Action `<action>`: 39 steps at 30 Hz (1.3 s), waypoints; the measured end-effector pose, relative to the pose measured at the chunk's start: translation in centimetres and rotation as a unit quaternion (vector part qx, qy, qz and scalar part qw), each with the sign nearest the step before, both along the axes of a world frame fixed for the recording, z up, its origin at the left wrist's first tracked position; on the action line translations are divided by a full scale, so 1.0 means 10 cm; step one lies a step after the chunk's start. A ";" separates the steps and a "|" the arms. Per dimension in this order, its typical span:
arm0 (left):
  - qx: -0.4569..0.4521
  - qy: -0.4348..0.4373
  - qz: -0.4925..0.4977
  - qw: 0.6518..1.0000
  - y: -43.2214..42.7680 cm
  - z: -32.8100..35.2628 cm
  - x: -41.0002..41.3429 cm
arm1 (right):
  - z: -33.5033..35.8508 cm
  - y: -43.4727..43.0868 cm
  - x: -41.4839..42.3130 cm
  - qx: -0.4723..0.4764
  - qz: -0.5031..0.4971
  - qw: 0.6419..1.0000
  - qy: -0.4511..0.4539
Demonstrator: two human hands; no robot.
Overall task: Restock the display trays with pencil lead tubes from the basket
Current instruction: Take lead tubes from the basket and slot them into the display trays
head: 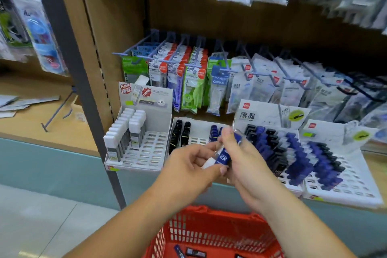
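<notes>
Item in hand: blue tube point(223, 158) of pencil lead, held in front of the shelf, above the basket and below the tray fronts.
Right hand point(247, 165): my fingers are curled round the blue tube, with the thumb and forefinger up near its top end.
Left hand point(188, 165): my fingers are bent in and pinch a white-capped piece point(209, 162) at the tube's lower end, and my thumb tip touches the tube. I cannot tell whether this is a second tube.
Long axis: steeply tilted, the lower end toward my left hand and the upper end leaning away to the right, toward the trays.
Basket point(209, 228): red, directly below both wrists. A few loose tubes point(180, 250) lie on its floor.
Left tray point(150, 151): white-capped tubes at its left side and bare slots to the right, well left of my hands.
Middle tray point(198, 132): black tubes and a short blue row, right behind my fingers, with open slots between the two.
Right trays point(356, 184): blue and black tubes in rows, with bare slots toward the front and right.
Bearing for the next move: blue stock lies beyond and to the right of the tube, so my right hand is the nearer one.
Judgement: the tube needs standing upright over a slot, and my left hand must let go first.
Risk: the tight rows could tip if nudged.
</notes>
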State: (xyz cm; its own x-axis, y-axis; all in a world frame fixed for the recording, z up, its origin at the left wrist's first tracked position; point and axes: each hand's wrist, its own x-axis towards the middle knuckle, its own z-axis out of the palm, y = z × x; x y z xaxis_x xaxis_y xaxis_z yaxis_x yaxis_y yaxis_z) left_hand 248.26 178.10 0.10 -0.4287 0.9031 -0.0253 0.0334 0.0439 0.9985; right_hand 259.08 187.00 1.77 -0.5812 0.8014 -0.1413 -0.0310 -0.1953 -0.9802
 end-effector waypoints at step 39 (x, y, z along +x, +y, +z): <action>0.003 -0.124 0.086 0.989 -0.32 0.16 -0.47 | -0.22 -0.18 -0.01 0.029 0.104 0.987 -0.118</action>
